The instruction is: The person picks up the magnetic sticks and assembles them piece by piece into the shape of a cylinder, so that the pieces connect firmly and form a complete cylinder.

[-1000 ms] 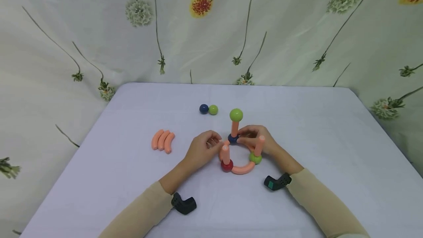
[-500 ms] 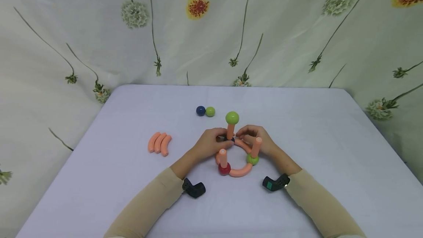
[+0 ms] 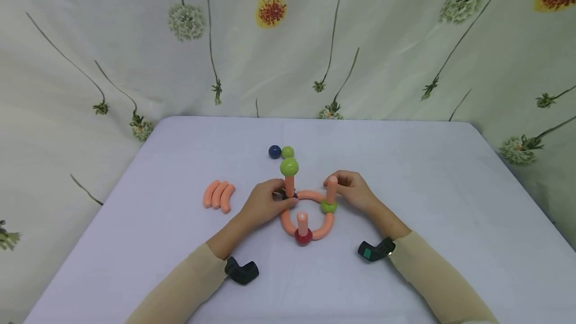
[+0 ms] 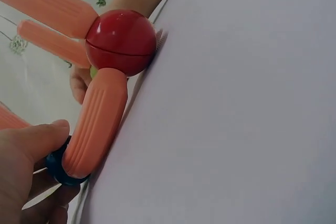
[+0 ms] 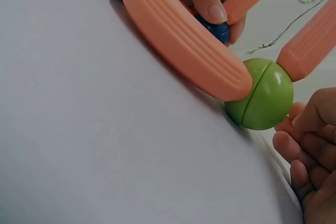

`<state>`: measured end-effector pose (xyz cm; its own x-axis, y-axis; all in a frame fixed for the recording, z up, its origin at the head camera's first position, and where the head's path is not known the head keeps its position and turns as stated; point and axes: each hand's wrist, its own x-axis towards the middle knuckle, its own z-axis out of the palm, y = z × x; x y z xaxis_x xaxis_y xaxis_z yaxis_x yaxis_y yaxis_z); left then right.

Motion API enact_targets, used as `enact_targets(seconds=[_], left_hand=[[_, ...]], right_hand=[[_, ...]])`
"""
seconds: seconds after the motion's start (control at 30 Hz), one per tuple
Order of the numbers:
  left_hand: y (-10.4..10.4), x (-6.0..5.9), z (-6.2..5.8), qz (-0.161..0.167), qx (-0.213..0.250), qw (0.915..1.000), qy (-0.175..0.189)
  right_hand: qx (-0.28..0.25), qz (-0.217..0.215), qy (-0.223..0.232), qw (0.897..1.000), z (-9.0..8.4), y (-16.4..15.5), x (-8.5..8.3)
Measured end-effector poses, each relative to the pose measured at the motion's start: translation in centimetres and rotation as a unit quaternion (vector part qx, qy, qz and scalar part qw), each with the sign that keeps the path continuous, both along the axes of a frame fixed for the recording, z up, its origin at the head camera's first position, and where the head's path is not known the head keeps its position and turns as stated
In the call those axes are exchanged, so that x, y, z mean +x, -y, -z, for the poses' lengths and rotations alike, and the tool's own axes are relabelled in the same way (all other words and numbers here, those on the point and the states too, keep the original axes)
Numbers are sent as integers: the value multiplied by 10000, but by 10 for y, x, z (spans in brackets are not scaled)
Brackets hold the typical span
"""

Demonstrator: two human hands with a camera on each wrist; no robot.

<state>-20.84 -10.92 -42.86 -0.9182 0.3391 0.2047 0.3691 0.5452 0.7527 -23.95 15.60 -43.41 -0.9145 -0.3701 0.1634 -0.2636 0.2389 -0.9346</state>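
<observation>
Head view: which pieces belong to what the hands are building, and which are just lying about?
In use:
toy ring
blue ball, gripped by the left hand
green ball and its post, by the right hand
red ball

Lying about:
three curved sticks
two loose balls

I see both forearms reaching in from the tabletop's near edge. My left hand (image 3: 263, 203) curls, thumb and fingers pinching; my right hand (image 3: 353, 190) curls loosely, fingertips (image 5: 302, 153) bent inward.

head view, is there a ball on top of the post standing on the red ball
No, the peach post on the red ball ends bare; only the post by the left hand carries a green ball.
</observation>
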Motion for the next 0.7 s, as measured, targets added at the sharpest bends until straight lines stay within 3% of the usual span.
enact_targets(seconds=[0.43, 0.7], left_hand=[[24, 28, 3, -426, 168, 9989, -86], [26, 36, 5, -573, -63, 9971, -491]], right_hand=[[-43, 248, 224, 9994, -4, 5, -7], [-173, 202, 322, 9991, -15, 24, -37]])
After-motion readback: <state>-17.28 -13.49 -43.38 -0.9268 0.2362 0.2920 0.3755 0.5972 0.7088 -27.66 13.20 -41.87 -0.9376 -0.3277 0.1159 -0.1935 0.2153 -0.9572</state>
